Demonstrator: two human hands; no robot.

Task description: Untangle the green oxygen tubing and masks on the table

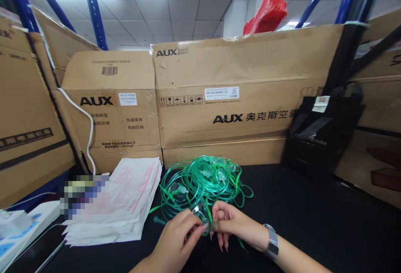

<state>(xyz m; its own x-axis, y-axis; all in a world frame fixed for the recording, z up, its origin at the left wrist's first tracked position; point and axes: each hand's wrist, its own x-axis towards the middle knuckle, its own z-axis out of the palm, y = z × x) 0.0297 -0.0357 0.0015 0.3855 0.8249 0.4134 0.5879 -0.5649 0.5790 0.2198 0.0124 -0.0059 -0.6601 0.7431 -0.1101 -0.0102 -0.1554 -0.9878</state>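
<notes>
A tangled pile of green plastic tubing with clear mask pieces (203,179) lies on the black table (313,223). Both hands meet at the pile's near edge. My left hand (178,239) pinches a clear plastic piece joined to the green tubing (200,212) between thumb and fingers. My right hand (230,225), with a watch on its wrist, grips the same piece and a green strap from the other side, fingers curled down.
A stack of white paper pouches (125,206) lies left of the pile. Large AUX cardboard boxes (225,93) wall off the back and left. A black tote bag (322,131) leans at the right. A white power strip (21,231) sits at far left.
</notes>
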